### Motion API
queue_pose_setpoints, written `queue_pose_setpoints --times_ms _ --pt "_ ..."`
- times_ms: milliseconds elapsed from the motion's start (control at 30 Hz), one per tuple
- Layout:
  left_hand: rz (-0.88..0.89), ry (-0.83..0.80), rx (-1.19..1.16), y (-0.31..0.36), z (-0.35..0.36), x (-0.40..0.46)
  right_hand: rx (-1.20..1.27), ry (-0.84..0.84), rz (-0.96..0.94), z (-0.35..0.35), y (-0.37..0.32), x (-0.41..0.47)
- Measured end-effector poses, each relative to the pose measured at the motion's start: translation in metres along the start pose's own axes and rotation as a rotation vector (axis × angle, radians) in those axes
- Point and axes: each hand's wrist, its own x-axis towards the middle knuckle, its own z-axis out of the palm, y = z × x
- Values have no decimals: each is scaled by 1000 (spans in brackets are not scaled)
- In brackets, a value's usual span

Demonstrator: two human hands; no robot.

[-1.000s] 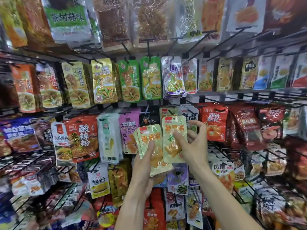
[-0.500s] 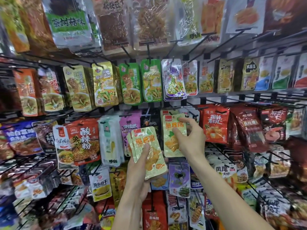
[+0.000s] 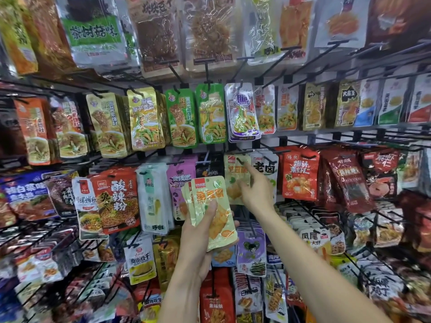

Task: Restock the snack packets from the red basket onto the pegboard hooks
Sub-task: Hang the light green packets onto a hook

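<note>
Now L hand (image 3: 200, 243) grips packet stack (image 3: 213, 210); R hand (image 3: 255, 191) touches hung packet (image 3: 235, 180).

We see bright, even light; glare streaks the clear packets (image 3: 207, 31) up top, while edges beyond them bend and blur.

- Stack of packets (image 3: 213, 213) in the left hand (image 3: 198, 248): pale yellow-green, orange lettering, small red label at top.
- Matching packet on hook (image 3: 235, 180): pale yellow-green, red label.
- Noodle packet (image 3: 116, 199): red-orange, black characters.
- Two green packets (image 3: 196, 117): bright green, yellow-brown food print.
- Shrimp packet (image 3: 299, 176): red, yellow lettering.
- Hooks (image 3: 206, 71): black.
</note>
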Motion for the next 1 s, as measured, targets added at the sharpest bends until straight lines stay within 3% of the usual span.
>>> queue_pose_setpoints --times_ms 100,200,333,433,567,733,1000 --pt "33 10 -1 -8 -2 5 126 68 -47 -11 11 -37" --pt "60 1 40 -16 3 6 330 -38 30 -18 5 -65" --pt "77 -17 70 -20 14 3 421 -89 152 -20 3 -66" --pt "13 -35 -31 -16 17 -1 466 -67 168 -21 9 -62" --pt "-78 59 -71 -19 13 1 556 48 79 -20 12 -56" --pt "-65 141 -107 -18 6 6 460 162 -78 -24 10 -37" --pt "24 84 -20 -13 -1 8 307 174 -67 -23 7 -18"
